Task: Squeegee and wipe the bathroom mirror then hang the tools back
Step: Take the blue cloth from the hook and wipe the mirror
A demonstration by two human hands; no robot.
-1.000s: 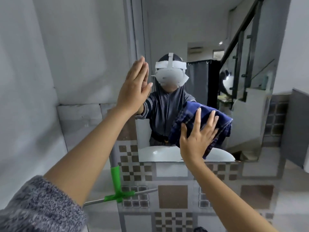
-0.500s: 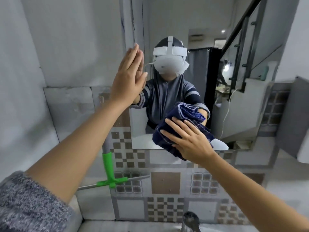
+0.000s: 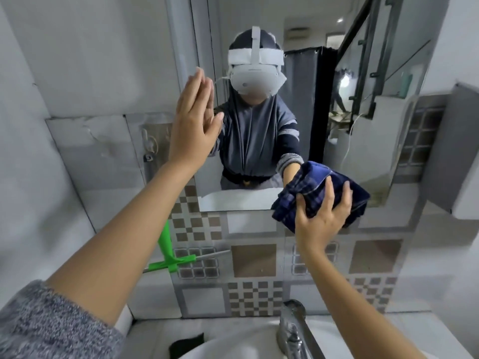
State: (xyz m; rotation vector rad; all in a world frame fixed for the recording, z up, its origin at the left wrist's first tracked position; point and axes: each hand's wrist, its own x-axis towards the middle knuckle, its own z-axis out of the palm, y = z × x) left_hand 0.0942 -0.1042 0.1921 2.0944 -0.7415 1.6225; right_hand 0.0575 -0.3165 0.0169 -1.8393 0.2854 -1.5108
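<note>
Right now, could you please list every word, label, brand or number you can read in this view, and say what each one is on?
No text here is legible.
Headset reflected in the mirror: a faint mark on its front, too small and blurred to read.
Blue cloth, green squeegee, tap, wall tiles: no lettering visible.
</note>
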